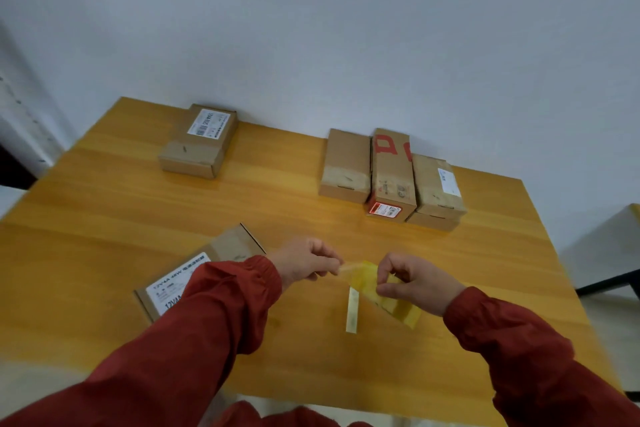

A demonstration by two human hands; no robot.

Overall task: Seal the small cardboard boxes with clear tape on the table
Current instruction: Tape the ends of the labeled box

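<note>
A yellowish roll of clear tape (398,305) hangs above the wooden table (104,218), gripped by my right hand (412,282). My left hand (306,262) pinches the free end of the tape and holds it stretched away from the roll. A short loose strip of tape (352,310) dangles below the roll. Partly under my left sleeve lies a small cardboard box (194,274) with a white label. Another labelled box (199,140) sits at the far left. A cluster of several boxes (391,177) stands at the far right.
A grey wall runs behind the table. Dark furniture legs (609,282) stand on the floor past the table's right edge. Bare wood lies between the near box and the far boxes.
</note>
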